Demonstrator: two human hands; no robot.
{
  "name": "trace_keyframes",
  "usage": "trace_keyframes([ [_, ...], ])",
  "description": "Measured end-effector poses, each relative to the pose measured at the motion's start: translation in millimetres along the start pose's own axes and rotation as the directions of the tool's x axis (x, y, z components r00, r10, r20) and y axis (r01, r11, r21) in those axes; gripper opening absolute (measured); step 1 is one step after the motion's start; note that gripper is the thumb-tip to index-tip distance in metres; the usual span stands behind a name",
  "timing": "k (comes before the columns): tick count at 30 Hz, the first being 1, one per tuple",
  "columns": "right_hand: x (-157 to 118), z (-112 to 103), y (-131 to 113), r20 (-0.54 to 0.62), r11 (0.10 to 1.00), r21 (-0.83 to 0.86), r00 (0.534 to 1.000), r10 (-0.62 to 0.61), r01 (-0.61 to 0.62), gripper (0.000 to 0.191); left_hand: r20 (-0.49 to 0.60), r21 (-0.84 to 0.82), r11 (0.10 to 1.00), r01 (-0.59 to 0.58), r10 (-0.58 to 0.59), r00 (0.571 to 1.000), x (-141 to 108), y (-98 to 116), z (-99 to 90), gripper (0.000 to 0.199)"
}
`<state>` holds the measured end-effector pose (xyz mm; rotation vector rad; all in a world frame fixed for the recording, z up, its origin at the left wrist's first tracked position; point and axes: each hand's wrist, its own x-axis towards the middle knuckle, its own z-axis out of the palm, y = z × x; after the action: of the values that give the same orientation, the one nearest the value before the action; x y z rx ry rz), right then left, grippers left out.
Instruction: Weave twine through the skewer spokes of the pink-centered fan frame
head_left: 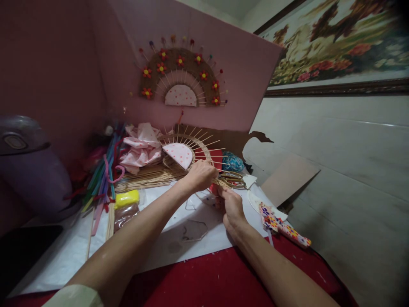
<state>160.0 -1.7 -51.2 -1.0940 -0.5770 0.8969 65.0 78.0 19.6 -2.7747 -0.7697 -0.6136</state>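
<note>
A half-round fan frame of thin sticks fans out near the middle, with a dotted pink cloth half-circle (180, 154) at its centre and a brown woven band (203, 146) across the sticks. My left hand (203, 174) is closed on the right part of this frame, its fingers bent over the band. Just below and to the right, my right hand (230, 204) has its thumb and fingers pinched together at the frame's lower right end, on a strip of the brown band. My hands partly hide that end.
Behind stands a pink board (236, 85) with a flower-trimmed half-circle. Crumpled pink cloth (142, 147), pipe cleaners, sticks and a yellow packet (127, 198) lie left. Scissors (234, 180), blue yarn (232, 162) and a flowered piece (287, 229) lie right.
</note>
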Motion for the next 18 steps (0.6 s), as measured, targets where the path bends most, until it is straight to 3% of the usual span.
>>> trace_keyframes([
  [3,2.6,-2.8,1.6,-0.012,0.999,0.037,1.0,0.014,-0.014,0.008,-0.009,-0.045,0.999,0.013,-0.013,1.0,0.3,-3.4,1.1,0.024],
  [9,6.7,-6.8,-8.4,-0.035,0.992,0.105,0.996,0.079,-0.075,0.017,0.026,-0.112,0.993,0.024,-0.021,0.999,0.9,-11.4,-3.8,0.019],
  [13,7.7,-6.7,-14.5,-0.083,1.0,0.0,0.996,-0.016,0.016,0.018,0.104,-0.072,0.997,0.018,-0.01,0.995,-0.4,-9.7,-5.6,0.019],
  [18,5.1,-4.8,-13.7,-0.049,0.984,-0.12,0.99,-0.136,0.129,0.016,0.136,0.024,1.0,-0.004,0.001,0.991,-2.4,-3.0,-0.9,0.02],
])
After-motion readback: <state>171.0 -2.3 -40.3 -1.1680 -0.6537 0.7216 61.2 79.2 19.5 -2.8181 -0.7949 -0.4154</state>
